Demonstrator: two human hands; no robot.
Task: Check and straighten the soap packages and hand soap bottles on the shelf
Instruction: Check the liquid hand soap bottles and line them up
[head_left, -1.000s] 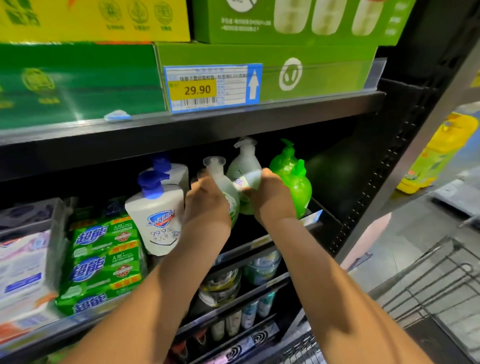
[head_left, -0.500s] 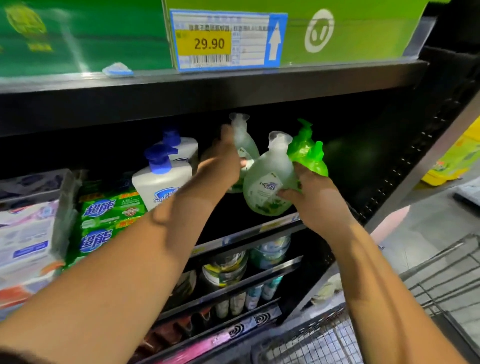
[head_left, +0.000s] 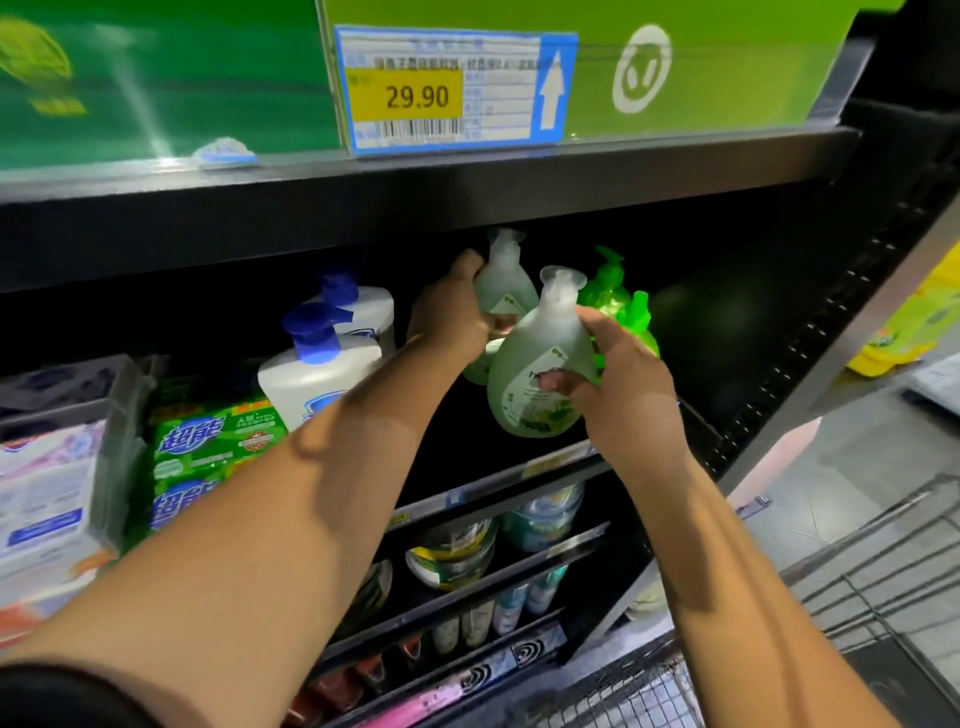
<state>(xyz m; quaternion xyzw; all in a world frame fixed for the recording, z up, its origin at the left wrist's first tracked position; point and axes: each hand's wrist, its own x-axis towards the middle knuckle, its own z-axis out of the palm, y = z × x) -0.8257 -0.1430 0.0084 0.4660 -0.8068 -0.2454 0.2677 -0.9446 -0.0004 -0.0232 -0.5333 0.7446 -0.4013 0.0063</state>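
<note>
The right hand (head_left: 623, 400) curls round the front pale-green hand soap bottle (head_left: 540, 384), tilted near the shelf (head_left: 519, 470) edge; the left hand (head_left: 452, 319) clasps the rear bottle (head_left: 506, 283) behind. Best set the front one upright, label outward, squarely before its neighbour.

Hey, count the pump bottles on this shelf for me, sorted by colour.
White bottles with blue pumps: 2
Pale frosted bottles: 2, one in the left hand, one in the right hand
Bright green bottles: 2
Total: 6 in view
</note>
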